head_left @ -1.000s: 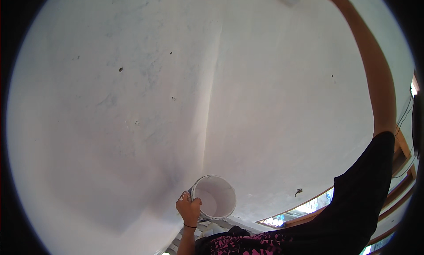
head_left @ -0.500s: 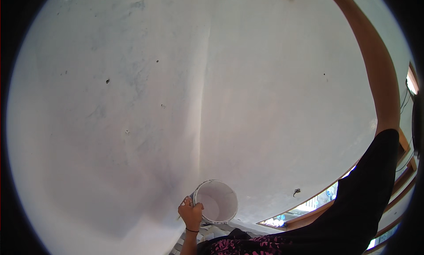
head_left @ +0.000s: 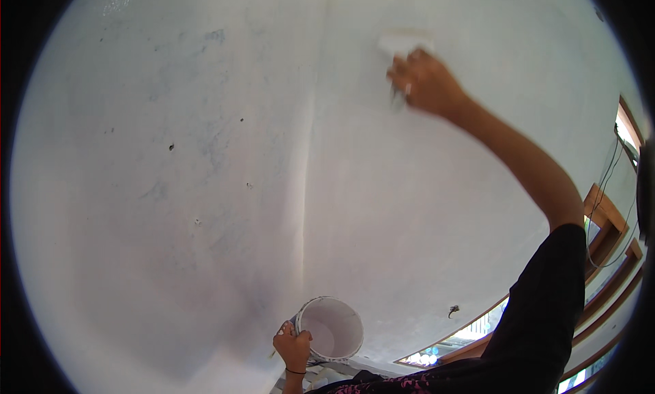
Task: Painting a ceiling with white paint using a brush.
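My right hand is raised at the upper middle, closed round the handle of a wide paintbrush. The brush's pale head lies at the right-hand wall, just right of the corner; motion blurs it. Low in the view, my left hand grips the left rim of a white paint bucket. Whitish paint shows inside the bucket, and its rim is smeared. White specks mark the left fingers, and a dark band circles that wrist.
The left-hand wall has bluish patches and several small holes. A small dark fitting sticks out low on the right-hand wall. Wooden window frames and hanging cables are at the far right.
My right hand has come down and left from the top edge, bringing the paintbrush into fuller view near the corner. My left hand still holds the bucket, slightly lower in the picture.
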Available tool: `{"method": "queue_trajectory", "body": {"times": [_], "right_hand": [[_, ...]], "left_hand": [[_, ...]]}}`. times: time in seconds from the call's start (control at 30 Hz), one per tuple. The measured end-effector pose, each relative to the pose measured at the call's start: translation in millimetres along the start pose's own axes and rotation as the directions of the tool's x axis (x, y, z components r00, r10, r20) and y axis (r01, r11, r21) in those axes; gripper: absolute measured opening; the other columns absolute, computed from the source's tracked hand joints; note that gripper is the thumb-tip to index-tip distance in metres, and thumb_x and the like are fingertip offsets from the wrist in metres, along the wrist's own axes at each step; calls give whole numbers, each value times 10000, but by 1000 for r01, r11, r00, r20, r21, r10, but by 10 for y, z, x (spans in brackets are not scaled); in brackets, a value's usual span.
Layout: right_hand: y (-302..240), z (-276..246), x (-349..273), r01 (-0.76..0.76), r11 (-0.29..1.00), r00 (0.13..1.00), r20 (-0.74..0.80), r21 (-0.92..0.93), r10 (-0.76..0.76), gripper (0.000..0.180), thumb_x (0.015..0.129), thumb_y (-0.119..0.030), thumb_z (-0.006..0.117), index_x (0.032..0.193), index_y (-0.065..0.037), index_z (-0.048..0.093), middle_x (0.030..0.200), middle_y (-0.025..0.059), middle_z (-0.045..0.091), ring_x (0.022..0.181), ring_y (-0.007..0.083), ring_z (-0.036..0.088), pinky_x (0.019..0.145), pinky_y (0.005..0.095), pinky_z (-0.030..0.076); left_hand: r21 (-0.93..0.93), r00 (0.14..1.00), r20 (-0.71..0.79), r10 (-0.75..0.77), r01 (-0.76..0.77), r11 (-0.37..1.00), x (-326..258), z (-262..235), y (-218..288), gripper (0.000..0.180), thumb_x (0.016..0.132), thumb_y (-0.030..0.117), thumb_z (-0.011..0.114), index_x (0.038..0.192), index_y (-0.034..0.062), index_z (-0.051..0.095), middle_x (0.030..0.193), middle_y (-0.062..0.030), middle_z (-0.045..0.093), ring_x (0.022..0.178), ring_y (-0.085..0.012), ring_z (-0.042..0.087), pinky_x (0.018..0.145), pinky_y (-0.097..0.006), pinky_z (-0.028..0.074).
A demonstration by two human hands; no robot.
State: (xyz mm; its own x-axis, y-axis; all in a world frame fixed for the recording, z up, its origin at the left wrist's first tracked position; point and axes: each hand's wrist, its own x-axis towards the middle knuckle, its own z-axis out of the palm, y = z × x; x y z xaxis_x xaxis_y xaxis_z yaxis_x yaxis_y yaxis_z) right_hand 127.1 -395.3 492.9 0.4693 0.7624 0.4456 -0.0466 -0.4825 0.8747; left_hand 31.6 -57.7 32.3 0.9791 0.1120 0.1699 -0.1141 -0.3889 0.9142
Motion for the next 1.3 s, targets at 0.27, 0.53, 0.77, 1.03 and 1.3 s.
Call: {"method": "queue_trajectory", "body": {"times": [0.27, 0.53, 0.77, 1.03, 1.3], "right_hand": [[-1187, -205, -229, -108, 843, 959, 280, 527, -52, 124, 708, -94, 657, 832, -106, 663, 732, 86, 597, 659, 266, 615, 639, 416, 512], [121, 77, 302, -520, 519, 853, 448, 678, 269, 99, 739, -146, 720, 813, -87, 694, 713, 84, 680, 631, 167, 633, 609, 320, 509], [2027, -549, 710, -676, 561, 719, 260, 477, 645, 179, 786, -56, 692, 963, -36, 673, 922, 105, 693, 821, 235, 661, 746, 373, 534], [1929, -498, 808, -204, 970, 948, -221, 132, 230, 153, 804, -80, 667, 946, -33, 698, 958, 118, 716, 947, 280, 670, 827, 387, 522], [679, -103, 218, -151, 984, 960, -225, 95, 169, 205, 599, -67, 682, 778, -63, 583, 799, 102, 611, 767, 303, 608, 756, 408, 506]], "left_hand": [[86, 1000, 30, 1, -3, 996, -4, -94, 226, 268, 523, 135, 681, 604, -26, 483, 586, -186, 508, 523, -379, 480, 512, -425, 402], [89, 996, -44, 82, -77, 993, -32, -19, 33, 291, 503, 130, 687, 598, -28, 463, 576, -165, 468, 526, -350, 443, 512, -425, 378], [8, 991, -73, -113, 114, 993, -110, 1, 1, 328, 485, 113, 691, 586, -29, 413, 563, -132, 414, 500, -292, 357, 495, -411, 330], [15, 989, -116, -90, 92, 996, -161, 24, -6, 301, 492, 100, 681, 595, -41, 436, 555, -124, 434, 494, -275, 390, 488, -401, 340], [33, 994, -97, -41, 44, 998, -157, 47, -55, 307, 491, 118, 687, 605, -49, 456, 581, -162, 468, 514, -344, 420, 506, -419, 370]]}}
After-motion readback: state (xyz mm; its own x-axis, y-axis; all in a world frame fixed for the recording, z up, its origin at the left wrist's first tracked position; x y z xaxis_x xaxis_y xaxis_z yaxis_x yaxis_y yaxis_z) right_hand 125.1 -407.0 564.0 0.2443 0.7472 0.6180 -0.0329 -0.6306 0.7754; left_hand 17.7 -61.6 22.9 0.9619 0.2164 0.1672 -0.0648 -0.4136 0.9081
